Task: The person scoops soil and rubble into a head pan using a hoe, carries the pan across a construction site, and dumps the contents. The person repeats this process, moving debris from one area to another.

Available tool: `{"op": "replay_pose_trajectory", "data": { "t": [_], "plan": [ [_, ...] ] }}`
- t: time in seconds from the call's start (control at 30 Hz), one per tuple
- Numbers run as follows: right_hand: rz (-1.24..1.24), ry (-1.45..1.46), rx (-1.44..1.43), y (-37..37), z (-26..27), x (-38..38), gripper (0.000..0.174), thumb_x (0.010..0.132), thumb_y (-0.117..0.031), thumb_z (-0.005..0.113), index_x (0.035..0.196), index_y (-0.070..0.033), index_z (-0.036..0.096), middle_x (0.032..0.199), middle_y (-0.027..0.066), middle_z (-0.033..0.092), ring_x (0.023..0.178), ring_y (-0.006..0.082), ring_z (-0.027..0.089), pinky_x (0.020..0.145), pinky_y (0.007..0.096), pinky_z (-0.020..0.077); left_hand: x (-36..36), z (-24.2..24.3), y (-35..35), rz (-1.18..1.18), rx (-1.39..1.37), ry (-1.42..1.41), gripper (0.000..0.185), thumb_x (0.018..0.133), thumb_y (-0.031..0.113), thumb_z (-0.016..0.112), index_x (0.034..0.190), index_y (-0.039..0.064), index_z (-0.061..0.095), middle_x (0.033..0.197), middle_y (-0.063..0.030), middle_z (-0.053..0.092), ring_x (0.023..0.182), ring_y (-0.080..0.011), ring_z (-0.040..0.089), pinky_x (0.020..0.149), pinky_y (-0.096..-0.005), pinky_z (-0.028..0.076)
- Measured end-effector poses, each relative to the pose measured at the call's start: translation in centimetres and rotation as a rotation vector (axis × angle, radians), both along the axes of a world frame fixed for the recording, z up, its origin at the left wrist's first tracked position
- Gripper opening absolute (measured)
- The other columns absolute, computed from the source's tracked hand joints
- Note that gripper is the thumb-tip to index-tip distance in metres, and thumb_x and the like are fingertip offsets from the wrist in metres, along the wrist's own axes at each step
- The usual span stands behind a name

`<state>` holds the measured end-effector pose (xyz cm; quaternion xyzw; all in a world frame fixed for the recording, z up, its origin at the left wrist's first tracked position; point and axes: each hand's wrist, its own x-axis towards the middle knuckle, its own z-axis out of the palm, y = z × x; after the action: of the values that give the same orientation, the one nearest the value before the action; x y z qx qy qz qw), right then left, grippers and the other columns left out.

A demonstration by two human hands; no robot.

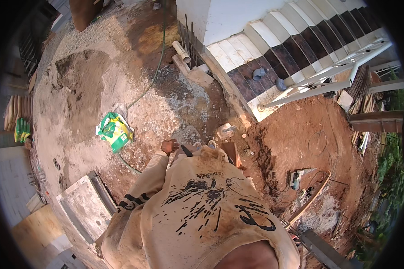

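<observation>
My left hand (170,147) hangs beside my left thigh, its fingers loosely bent, with nothing visible in it. My right hand (245,170) is mostly hidden by my stained beige sweatshirt (188,201); its visible fingers lie against the lower end of a reddish-brown board-like piece (234,153) by my right leg. How they grip it is partly hidden. My shoes (211,144) show just past the shirt hem. Ahead of them lie a pale stone block (226,131) and scattered gravel (188,101). A crumpled green, yellow and white sack (115,131) rests on the ground to the left.
A tiled staircase (286,57) with a white metal railing (323,85) rises ahead right. Grey pipe elbows (259,74) lie on its landing. Upright rebar (187,43) stands beside it. A green hose (155,74) crosses the ground. A corded power tool (298,178) lies right; a concrete-edged slab (86,205), left.
</observation>
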<state>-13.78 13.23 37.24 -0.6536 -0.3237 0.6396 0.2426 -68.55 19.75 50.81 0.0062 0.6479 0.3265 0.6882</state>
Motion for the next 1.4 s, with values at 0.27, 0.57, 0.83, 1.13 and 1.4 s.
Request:
{"op": "replay_pose_trajectory", "data": {
  "t": [0.27, 0.57, 0.83, 1.13, 1.4],
  "plan": [
    [0.073, -0.047, 0.145, -1.3, -1.0, 1.0, 0.042, 0.079, -0.036, 0.079, 0.097, 0.001, 0.074, 0.093, 0.0071, 0.074, 0.085, 0.0193, 0.066, 0.087, 0.0349, 0.0526, 0.9, 0.3, 1.8, -0.104, 0.062, 0.131, 0.037, 0.094, 0.028, 0.062, 0.122, 0.004, 0.065, 0.108, -0.0157, 0.073, 0.082, -0.0245, 0.071, 0.069, -0.0369, 0.052],
    [0.159, -0.123, 0.132, -1.6, -2.2, 1.3, 0.042, 0.08, -0.029, 0.067, 0.108, 0.003, 0.072, 0.1, 0.0116, 0.074, 0.093, 0.0254, 0.068, 0.096, 0.0377, 0.0508, 1.2, 1.2, 0.2, -0.093, 0.042, 0.156, 0.041, 0.094, 0.029, 0.062, 0.126, 0.003, 0.064, 0.112, -0.017, 0.072, 0.095, -0.0275, 0.07, 0.083, -0.041, 0.052],
    [0.184, -0.149, 0.297, -0.8, -0.3, 2.4, 0.026, 0.082, -0.017, 0.062, 0.097, -0.001, 0.075, 0.096, 0.0104, 0.074, 0.09, 0.0246, 0.067, 0.091, 0.0378, 0.0524, 1.5, -0.3, 0.4, -0.052, 0.057, 0.005, 0.038, 0.096, 0.028, 0.058, 0.125, 0.005, 0.065, 0.108, -0.0142, 0.073, 0.084, -0.0266, 0.068, 0.078, -0.0394, 0.051],
    [0.033, -0.087, 0.07, 1.6, 10.5, -3.4, 0.015, 0.082, -0.013, 0.068, 0.087, 0.0, 0.074, 0.076, 0.0006, 0.064, 0.07, 0.0133, 0.054, 0.067, 0.0309, 0.0469, 1.2, -0.6, -1.5, 0.028, 0.008, 0.115, 0.035, 0.093, 0.026, 0.065, 0.119, 0.004, 0.067, 0.106, -0.0137, 0.073, 0.084, -0.0247, 0.067, 0.076, -0.0396, 0.052],
    [0.001, 0.051, 0.13, -1.0, 7.0, -2.7, 0.029, 0.076, -0.014, 0.063, 0.098, 0.002, 0.072, 0.087, 0.0062, 0.072, 0.078, 0.0178, 0.063, 0.075, 0.0316, 0.0516, 1.3, -0.1, -2.2, 0.0, 0.002, 0.089, 0.045, 0.092, 0.029, 0.066, 0.124, -0.002, 0.064, 0.116, -0.017, 0.071, 0.097, -0.0299, 0.066, 0.085, -0.0432, 0.052]
  ]
}}
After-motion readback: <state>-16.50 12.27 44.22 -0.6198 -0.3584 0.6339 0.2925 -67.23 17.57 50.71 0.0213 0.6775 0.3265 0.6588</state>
